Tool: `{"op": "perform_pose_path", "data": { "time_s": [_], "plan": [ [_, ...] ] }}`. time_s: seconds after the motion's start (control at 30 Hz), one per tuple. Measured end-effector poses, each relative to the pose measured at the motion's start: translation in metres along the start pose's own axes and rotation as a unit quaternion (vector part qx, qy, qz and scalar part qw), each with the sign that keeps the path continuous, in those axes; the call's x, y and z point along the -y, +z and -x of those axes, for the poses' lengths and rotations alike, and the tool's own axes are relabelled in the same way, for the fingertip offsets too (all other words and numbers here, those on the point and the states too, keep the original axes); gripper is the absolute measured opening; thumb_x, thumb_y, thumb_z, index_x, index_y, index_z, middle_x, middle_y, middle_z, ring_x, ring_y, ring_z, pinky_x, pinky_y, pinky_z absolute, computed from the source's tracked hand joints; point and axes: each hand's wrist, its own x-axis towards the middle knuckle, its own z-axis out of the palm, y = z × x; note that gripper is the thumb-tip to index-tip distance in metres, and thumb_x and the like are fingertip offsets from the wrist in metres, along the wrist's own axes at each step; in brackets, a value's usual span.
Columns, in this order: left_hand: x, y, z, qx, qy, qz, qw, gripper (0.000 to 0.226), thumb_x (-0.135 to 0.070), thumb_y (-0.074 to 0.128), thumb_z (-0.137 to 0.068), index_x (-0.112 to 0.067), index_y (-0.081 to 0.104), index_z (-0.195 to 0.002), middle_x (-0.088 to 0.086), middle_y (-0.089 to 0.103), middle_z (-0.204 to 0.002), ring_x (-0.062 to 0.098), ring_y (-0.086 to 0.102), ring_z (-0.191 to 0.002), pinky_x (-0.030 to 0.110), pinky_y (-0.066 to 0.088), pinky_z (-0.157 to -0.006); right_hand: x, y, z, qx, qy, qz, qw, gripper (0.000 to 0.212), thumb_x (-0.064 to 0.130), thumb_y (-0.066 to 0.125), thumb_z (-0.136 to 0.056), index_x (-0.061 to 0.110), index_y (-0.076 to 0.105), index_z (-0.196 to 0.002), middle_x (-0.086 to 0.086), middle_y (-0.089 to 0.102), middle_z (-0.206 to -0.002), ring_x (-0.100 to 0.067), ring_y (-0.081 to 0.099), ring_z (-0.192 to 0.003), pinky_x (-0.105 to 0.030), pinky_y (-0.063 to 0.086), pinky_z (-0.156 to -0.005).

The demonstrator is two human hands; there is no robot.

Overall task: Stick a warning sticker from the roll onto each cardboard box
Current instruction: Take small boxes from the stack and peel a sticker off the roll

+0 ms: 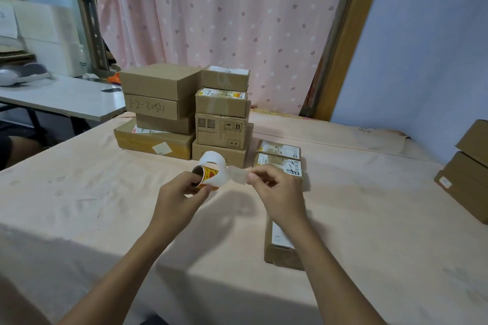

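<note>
My left hand (179,192) grips the sticker roll (207,176), a small cardboard core with red and yellow stickers, above the table. A loop of white backing paper (215,163) curls up from the roll. My right hand (277,190) pinches the free end of the strip (237,175), pulled out to the right. A long cardboard box (281,245) lies on the table under my right forearm. Two small labelled boxes (280,157) sit just behind my right hand. Stacked cardboard boxes (184,113) stand further back; one box (221,101) carries a yellow sticker on top.
The table is covered with a pink cloth (92,192). More cardboard boxes (467,171) stand at the right edge. A grey side table (66,97) stands at the back left, and a pink dotted curtain (224,21) hangs behind.
</note>
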Motion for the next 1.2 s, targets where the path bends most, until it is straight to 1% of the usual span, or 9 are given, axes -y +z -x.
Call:
{"op": "perform_pose_path", "data": {
  "time_s": [0.1,0.3,0.4,0.5,0.63,0.77,0.87,1.07,1.2],
  "plan": [
    [0.011,0.003,-0.001,0.013,-0.028,-0.017,0.999,0.015,-0.007,0.075,-0.087,-0.017,0.064,-0.085,-0.011,0.069,-0.086,0.003,0.066,-0.08,0.014,0.05,-0.066,-0.008,-0.009,-0.001,-0.003,0.049,-0.053,0.997,0.01,0.017,0.076,-0.089,0.026,0.078,-0.086,0.012,0.076,-0.085,-0.008,0.069,-0.082,-0.027,0.055,-0.079],
    [0.035,0.01,0.001,0.091,0.005,-0.142,0.986,0.004,-0.023,0.066,-0.09,-0.02,0.063,-0.09,-0.011,0.062,-0.092,0.011,0.064,-0.081,0.038,0.056,-0.07,-0.019,-0.031,0.003,0.022,0.085,-0.134,0.987,0.016,0.002,0.075,-0.088,0.017,0.077,-0.095,0.004,0.078,-0.095,-0.01,0.071,-0.092,-0.021,0.055,-0.083],
    [0.037,0.017,0.004,0.131,0.029,-0.229,0.964,0.021,-0.033,0.065,-0.089,-0.026,0.063,-0.109,-0.015,0.058,-0.102,0.019,0.063,-0.08,0.033,0.049,-0.061,-0.026,-0.042,0.005,0.05,0.095,-0.125,0.986,0.019,0.005,0.074,-0.09,0.021,0.077,-0.099,0.007,0.078,-0.1,-0.012,0.071,-0.099,-0.025,0.056,-0.087],
    [0.034,0.022,0.005,0.122,0.073,-0.288,0.947,0.023,-0.033,0.057,-0.089,-0.019,0.063,-0.107,-0.006,0.062,-0.103,0.028,0.062,-0.077,0.033,0.045,-0.054,-0.033,-0.05,0.009,0.056,0.097,-0.101,0.989,0.014,0.012,0.069,-0.095,0.024,0.077,-0.095,0.01,0.076,-0.096,-0.01,0.07,-0.097,-0.029,0.055,-0.088],
    [0.03,0.026,0.003,0.125,0.149,-0.336,0.922,0.04,-0.037,0.044,-0.088,-0.014,0.067,-0.11,0.001,0.067,-0.103,0.029,0.062,-0.082,0.036,0.05,-0.062,-0.04,-0.061,0.013,0.019,0.118,-0.103,0.987,0.004,0.021,0.076,-0.091,0.022,0.075,-0.087,0.006,0.075,-0.09,-0.01,0.069,-0.09,-0.028,0.053,-0.08],
    [0.018,0.028,0.001,0.094,0.157,-0.341,0.922,0.031,-0.034,0.057,-0.089,-0.012,0.068,-0.108,0.003,0.066,-0.107,0.028,0.06,-0.088,0.037,0.052,-0.069,-0.048,-0.075,0.016,0.008,0.13,-0.107,0.986,0.011,0.008,0.077,-0.087,0.017,0.072,-0.089,0.004,0.072,-0.087,-0.005,0.065,-0.083,-0.025,0.052,-0.075],
    [-0.001,0.037,0.006,0.086,0.154,-0.312,0.934,0.019,-0.024,0.072,-0.089,-0.012,0.069,-0.104,0.002,0.065,-0.107,0.023,0.059,-0.092,0.033,0.052,-0.072,-0.054,-0.084,0.018,0.028,0.144,-0.102,0.984,0.015,0.008,0.078,-0.086,0.02,0.072,-0.093,0.0,0.072,-0.092,-0.013,0.068,-0.089,-0.029,0.057,-0.078],
    [-0.053,0.081,0.028,0.149,0.081,-0.093,0.981,0.011,-0.035,0.06,-0.095,-0.03,0.068,-0.1,-0.026,0.058,-0.096,0.003,0.055,-0.089,0.015,0.043,-0.069,-0.061,-0.098,0.025,0.084,0.163,-0.075,0.98,0.012,0.01,0.077,-0.088,0.022,0.077,-0.09,-0.001,0.075,-0.095,-0.015,0.071,-0.096,-0.027,0.057,-0.079],
    [-0.061,0.1,0.041,0.165,0.087,-0.06,0.981,0.007,-0.03,0.065,-0.095,-0.027,0.07,-0.099,-0.021,0.061,-0.095,0.006,0.055,-0.087,0.013,0.039,-0.066,-0.061,-0.103,0.03,0.111,0.151,-0.055,0.981,0.015,0.007,0.079,-0.084,0.022,0.078,-0.087,0.0,0.074,-0.088,-0.008,0.066,-0.083,-0.025,0.052,-0.075]
  ]
}}
